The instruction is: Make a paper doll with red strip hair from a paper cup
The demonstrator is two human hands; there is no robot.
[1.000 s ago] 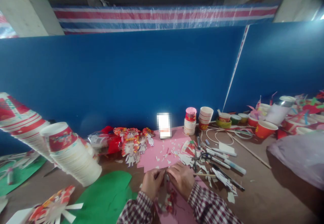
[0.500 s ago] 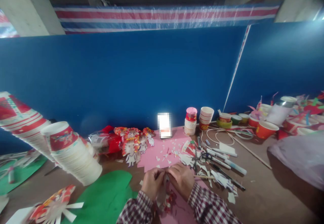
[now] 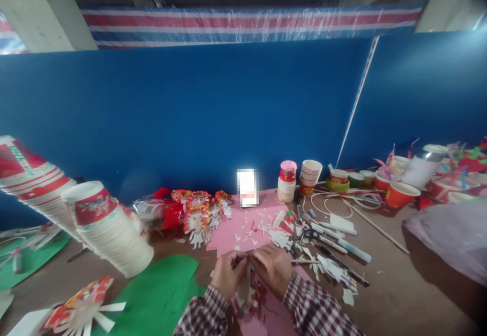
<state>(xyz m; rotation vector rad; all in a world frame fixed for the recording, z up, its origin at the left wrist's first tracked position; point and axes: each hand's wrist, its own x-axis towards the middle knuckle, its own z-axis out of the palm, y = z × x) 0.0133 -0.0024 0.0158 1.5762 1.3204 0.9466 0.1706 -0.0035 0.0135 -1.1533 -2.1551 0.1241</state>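
Observation:
My left hand (image 3: 229,274) and my right hand (image 3: 273,270) meet fingertip to fingertip over a pink sheet (image 3: 272,313). Both are closed in a pinch on a small paper cutout (image 3: 249,295), pale with red and orange printed parts, which hangs below the fingers toward me. The fingers cover its upper end. Just beyond my hands, small white paper scraps (image 3: 239,235) lie scattered on the pink sheet. A thin wooden stick (image 3: 307,262) lies right of my right hand.
Finished-looking paper figures (image 3: 197,222) lie back left. Leaning paper-cup stacks (image 3: 110,232) and a green sheet (image 3: 160,290) are at left. Scissors (image 3: 293,239), pens (image 3: 338,242) and scraps crowd the right. Cup stacks (image 3: 310,174) stand by the blue partition (image 3: 213,108); a plastic bag (image 3: 452,234) lies far right.
Both hands stay nearly in place, fingertips still together. The hanging paper cutout has shifted slightly, with more of its pale strip showing between my hands.

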